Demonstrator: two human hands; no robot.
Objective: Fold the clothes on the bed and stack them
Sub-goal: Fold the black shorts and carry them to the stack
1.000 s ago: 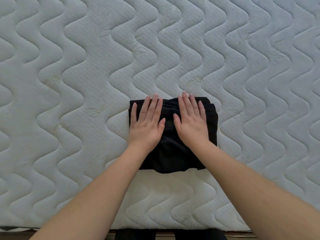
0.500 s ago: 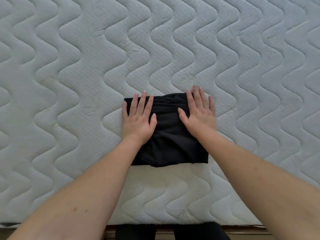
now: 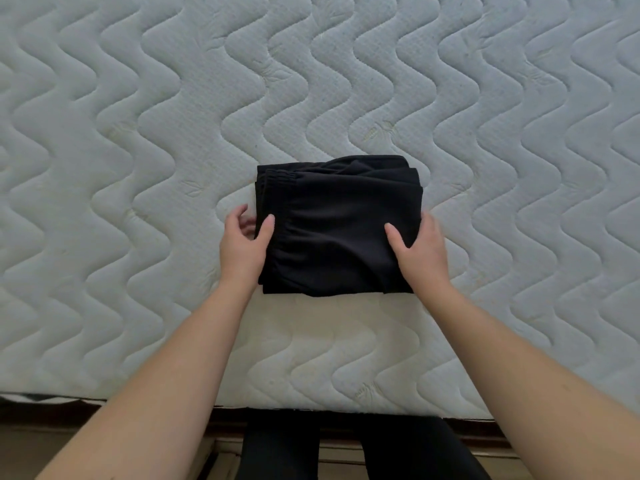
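A black garment (image 3: pixel 337 226), folded into a thick square with an elastic waistband showing at its upper left, lies on the white quilted mattress (image 3: pixel 138 168). My left hand (image 3: pixel 242 247) grips its left edge, thumb on top and fingers curled under the side. My right hand (image 3: pixel 420 249) grips the right edge the same way, thumb on top of the cloth. No other clothes are in view.
The mattress stretches wide on every side of the garment. Its near edge (image 3: pixel 311 405) runs across the bottom, with a dark bed frame and my dark-clad legs (image 3: pixel 346 452) below it.
Both hands went from pressing flat on top of the garment to its left and right edges, where they now grip it with thumbs on top.
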